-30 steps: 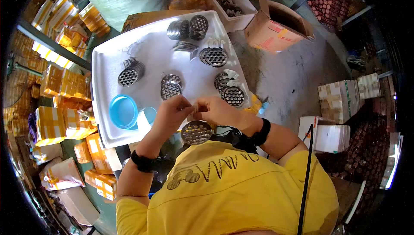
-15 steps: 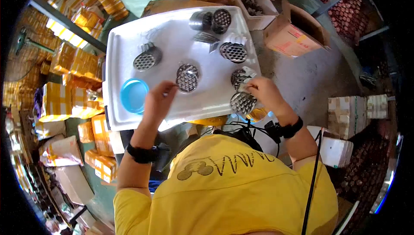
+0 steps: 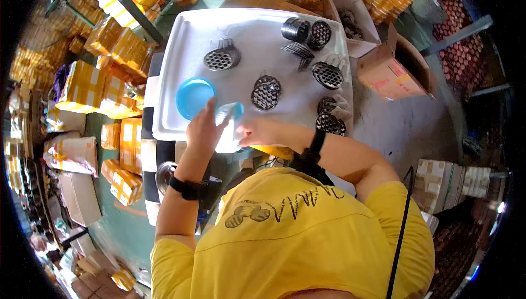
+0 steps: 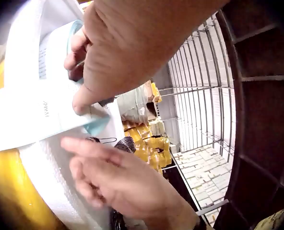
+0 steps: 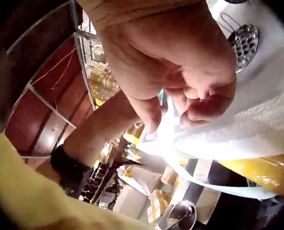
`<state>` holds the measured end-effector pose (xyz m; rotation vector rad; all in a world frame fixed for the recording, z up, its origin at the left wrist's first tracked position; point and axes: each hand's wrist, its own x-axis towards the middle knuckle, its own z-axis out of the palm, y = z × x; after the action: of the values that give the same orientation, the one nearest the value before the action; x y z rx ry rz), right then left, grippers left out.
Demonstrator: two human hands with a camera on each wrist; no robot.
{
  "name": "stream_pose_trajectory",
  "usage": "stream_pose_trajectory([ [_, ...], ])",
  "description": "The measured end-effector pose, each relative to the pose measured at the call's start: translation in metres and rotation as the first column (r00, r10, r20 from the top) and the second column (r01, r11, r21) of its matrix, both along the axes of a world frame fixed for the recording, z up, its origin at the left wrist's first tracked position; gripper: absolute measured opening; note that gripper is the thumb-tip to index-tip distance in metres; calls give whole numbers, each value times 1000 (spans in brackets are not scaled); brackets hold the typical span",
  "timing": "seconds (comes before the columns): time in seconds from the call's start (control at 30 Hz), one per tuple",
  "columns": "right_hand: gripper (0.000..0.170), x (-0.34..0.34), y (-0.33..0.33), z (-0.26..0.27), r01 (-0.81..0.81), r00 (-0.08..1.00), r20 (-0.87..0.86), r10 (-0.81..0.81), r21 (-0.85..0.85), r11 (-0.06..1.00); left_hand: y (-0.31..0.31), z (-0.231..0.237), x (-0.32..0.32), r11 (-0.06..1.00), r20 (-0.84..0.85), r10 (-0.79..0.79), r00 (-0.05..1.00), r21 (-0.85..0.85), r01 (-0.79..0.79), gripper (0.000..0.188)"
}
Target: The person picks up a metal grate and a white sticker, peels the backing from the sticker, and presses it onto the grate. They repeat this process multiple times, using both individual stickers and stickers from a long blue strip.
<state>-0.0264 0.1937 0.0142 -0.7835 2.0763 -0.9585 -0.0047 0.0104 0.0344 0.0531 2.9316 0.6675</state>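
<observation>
My left hand (image 3: 204, 130) holds a white label roll (image 4: 55, 55) at the front edge of the white foam table top. Its thumb lies on the loose printed strip (image 4: 31, 117), and the fingers bend at the roll's edge. Close beside the strip, my right hand (image 3: 263, 133) reaches in from the right. In the left wrist view its index finger points at the strip's edge, thumb and fingers apart. Behind the hands lies a pile of round metal discs with holes (image 3: 266, 93). A round blue tub (image 3: 195, 99) stands just beyond the left hand.
Tagged discs (image 3: 331, 125) lie at the right edge of the foam top (image 3: 175, 63). Further stacks of discs (image 3: 219, 59) stand toward the back. An open carton (image 3: 392, 74) and a white foam box (image 3: 364, 47) stand beyond, with taped parcels (image 3: 131, 145) at left.
The hands first met at a disc near the chest. My right hand then set it at the right-hand pile, let go and came left to the label strip. My left hand took hold of the roll.
</observation>
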Motion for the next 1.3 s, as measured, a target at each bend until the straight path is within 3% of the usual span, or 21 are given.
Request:
stream_pose_trajectory([
  [0.03,31,-3,-10,3,6,998,62,-9,51,999,1,-3,0,1000,21,-9,1000,12,8,60],
  [0.07,29,-4,-17,-7,46,993,109,-40,-55,997,1,-9,0,1000,19,-2,1000,28,2,57],
  [0.1,28,-2,-19,-10,106,967,241,-76,-114,988,-4,-20,0,954,54,57,997,291,-70,56],
  [0.13,27,0,-20,-11,176,923,370,-106,-162,971,-11,-30,-2,837,97,102,990,530,-138,55],
  [0.17,26,0,-21,-14,255,860,493,-129,-197,947,-16,-38,-4,656,145,131,981,729,-196,54],
  [0.2,23,-2,-21,-46,306,816,570,-102,-274,912,-13,-21,-4,272,294,178,939,903,-334,54],
  [0.23,22,-3,-20,-39,347,779,613,-128,-252,903,-12,-11,-3,41,360,193,913,927,-374,55],
  [0.3,22,-8,-17,-18,432,701,690,-182,-207,878,-20,-20,-8,-280,409,55,911,882,-379,58],
  [0.33,20,-10,-19,-8,528,684,683,-256,-222,820,-22,-14,-6,-286,452,-73,889,845,-453,58],
  [0.4,19,-16,-13,13,547,726,623,-292,-265,794,-21,1,2,-256,510,-332,794,761,-596,58],
  [0.43,19,-19,-9,20,557,742,593,-312,-288,779,-16,1,5,-165,478,-390,787,804,-571,50],
  [0.5,24,-19,-4,29,586,749,556,-360,-302,752,4,7,10,148,467,-263,844,884,-443,41],
  [0.57,28,-12,-1,37,641,747,515,-421,-388,663,14,-5,4,85,527,-136,839,850,-520,40],
  [0.7,39,-7,9,33,434,900,180,-396,-444,784,23,-10,-3,-105,568,-31,823,817,-568,33],
  [0.83,25,-5,5,25,438,865,-26,-501,-445,781,25,-16,-3,-61,512,34,858,858,-510,34],
  [0.93,18,-3,1,23,351,834,-230,-501,-478,805,26,-15,-1,-10,484,145,863,873,-487,33],
  [1.03,15,0,-4,24,438,821,-97,-563,-525,730,25,-19,-1,303,323,293,900,861,-408,33],
  [1.13,13,-3,-4,33,307,736,-362,-571,-574,759,23,-12,-6,129,415,216,884,885,-447,34],
  [1.2,13,-4,6,46,230,686,-463,-561,-593,771,22,-16,-7,-113,310,81,947,947,-300,36],
  [1.27,14,-7,20,50,161,612,-554,-564,-612,775,8,-17,-21,-385,562,-133,816,730,-565,48],
  [1.3,14,-6,27,50,184,616,-554,-560,-590,786,1,-17,-22,-276,568,-206,797,747,-604,54],
])
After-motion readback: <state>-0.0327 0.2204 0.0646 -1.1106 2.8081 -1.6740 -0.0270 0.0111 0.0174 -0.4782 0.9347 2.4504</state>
